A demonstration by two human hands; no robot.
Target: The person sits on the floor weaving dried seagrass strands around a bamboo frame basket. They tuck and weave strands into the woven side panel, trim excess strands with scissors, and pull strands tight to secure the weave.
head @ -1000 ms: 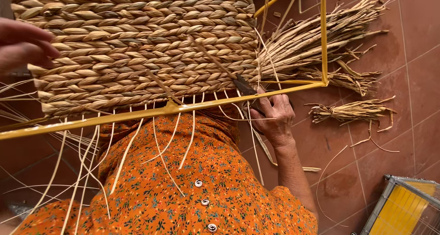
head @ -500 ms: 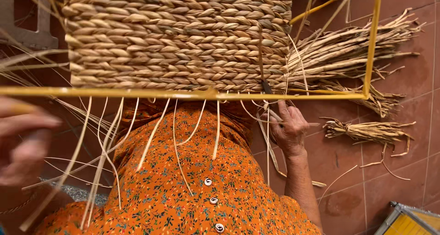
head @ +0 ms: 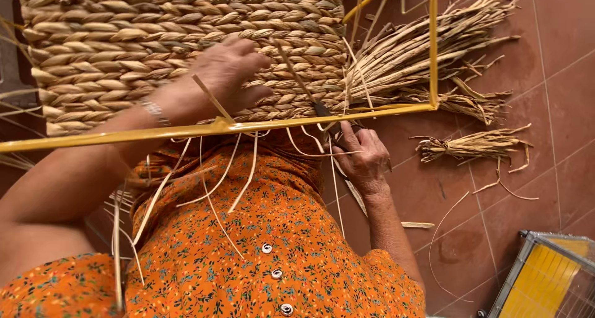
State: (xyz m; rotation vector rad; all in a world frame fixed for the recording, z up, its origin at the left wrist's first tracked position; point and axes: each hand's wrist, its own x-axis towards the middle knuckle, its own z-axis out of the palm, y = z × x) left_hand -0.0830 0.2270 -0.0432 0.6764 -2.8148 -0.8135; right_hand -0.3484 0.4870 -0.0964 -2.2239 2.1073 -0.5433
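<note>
Overhead, a panel of braided straw weave (head: 124, 39) fills the upper left of the frame, stretched inside a yellow metal frame (head: 217, 128) whose lower bar runs across the middle and whose right bar rises at upper right. The left hand (head: 226, 76) lies flat on the weave just above the lower bar, fingers slightly spread and pressing on the plaits, a thin stiff reed (head: 211, 98) crossing beneath it. A silver bracelet (head: 155, 111) circles that wrist. Centre frame, just below the bar, the right hand (head: 365, 160) curls its fingers shut around a dark-handled tool (head: 322, 110), whose slim shaft slants up and left across the braids. Loose pale strands (head: 214, 188) hang from the bottom edge of the weave and trail over an orange floral dress (head: 266, 262) with small buttons, which takes up the lower left and centre. To the right of the panel, unwoven straw ends (head: 421, 51) fan out past the frame. A small tied bundle of straw (head: 471, 145) lies apart on the reddish-brown floor tiles (head: 558, 107) at centre right. A yellow crate with a metal rim (head: 545, 274) sits in the lower right corner.
</note>
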